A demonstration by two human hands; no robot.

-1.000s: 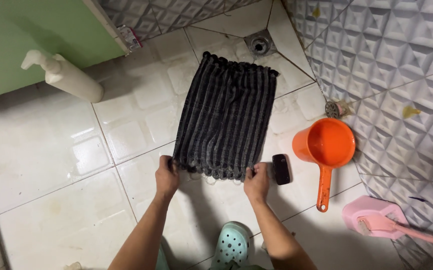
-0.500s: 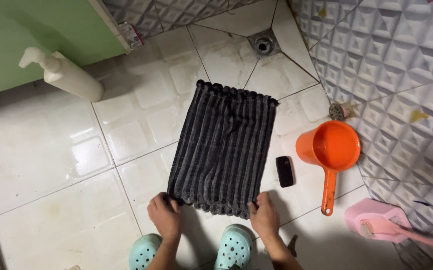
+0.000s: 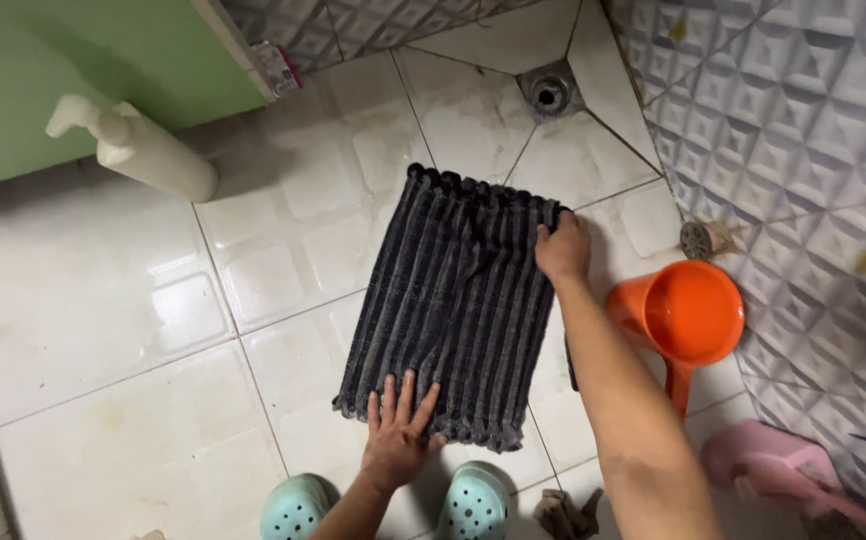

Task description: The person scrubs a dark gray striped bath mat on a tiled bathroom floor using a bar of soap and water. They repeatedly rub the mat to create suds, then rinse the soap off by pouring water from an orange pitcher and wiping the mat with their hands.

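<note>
White pump bottle lay near the floor's far left edge by the green door. My left hand pressed flat, fingers spread, on the near edge of the dark ribbed mat spread mid-floor. My right hand pinched its far right corner, orange scoop just right.

The ribbed mat is dark, matt cloth with a fuzzy pile. Glossy white floor tiles shine wet — the orange scoop is smooth plastic, the pump bottle cream plastic, the drain dull metal.
</note>
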